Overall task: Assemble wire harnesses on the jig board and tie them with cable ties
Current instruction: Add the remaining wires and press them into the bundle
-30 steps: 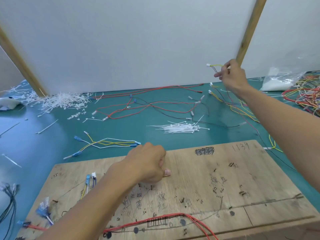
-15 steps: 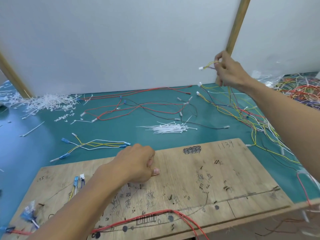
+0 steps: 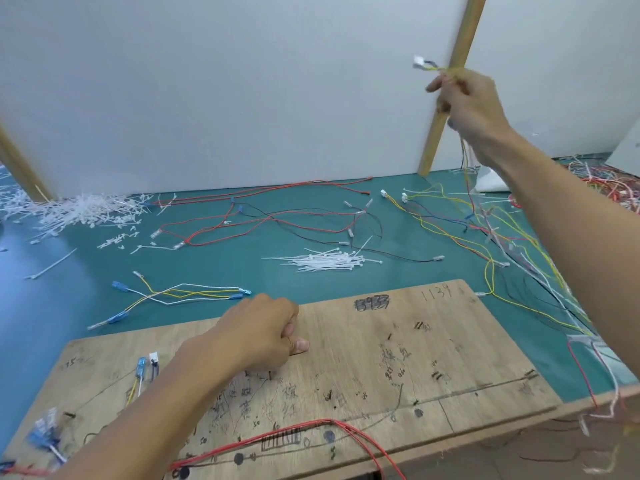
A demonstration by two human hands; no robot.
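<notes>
White panel (image 3: 242, 81) behind teal tabletop (image 3: 52, 306); wooden post (image 3: 465, 32) upright, tilted against panel.

Left hand (image 3: 263, 336): bare, knuckles rounded, short trimmed thumbnail (image 3: 300, 345) at its right side. Left forearm (image 3: 145, 410) behind hand: bare, skin uncovered down to bottom frame edge. Right hand (image 3: 467, 102): bare, slightly blurred, back of hand showing. Right forearm (image 3: 571, 216) behind hand: bare to right frame edge, looks wider toward camera.
</notes>
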